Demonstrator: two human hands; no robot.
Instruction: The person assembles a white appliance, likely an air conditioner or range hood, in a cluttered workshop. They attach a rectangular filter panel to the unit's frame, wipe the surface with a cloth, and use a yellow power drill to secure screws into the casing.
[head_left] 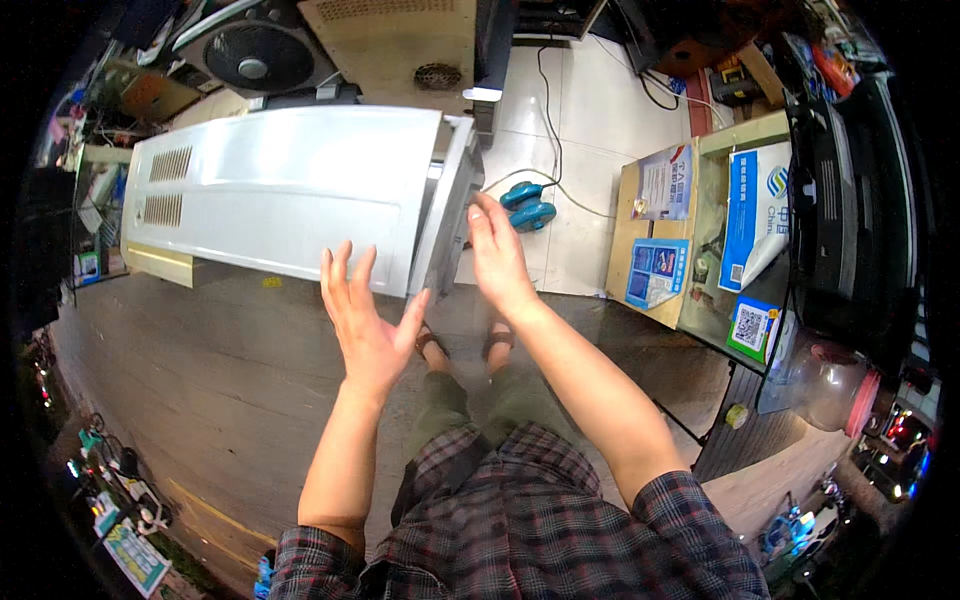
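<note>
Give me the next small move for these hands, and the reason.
Probably settle the left hand on the near edge of the white panel to steady it: its fingers are spread and open, while the right hand is at the grey end frame, and a dark gap shows between panel and frame.

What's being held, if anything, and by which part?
Can't tell for certain: left hand is spread open at the white panel; right hand is at the grey end frame, grip unclear.

Street-front shop, glass counter (706,316) with QR-code sign (752,328), corded teal tool (530,212) on tiled floor (590,130), parked bikes (130,472) outside
</note>
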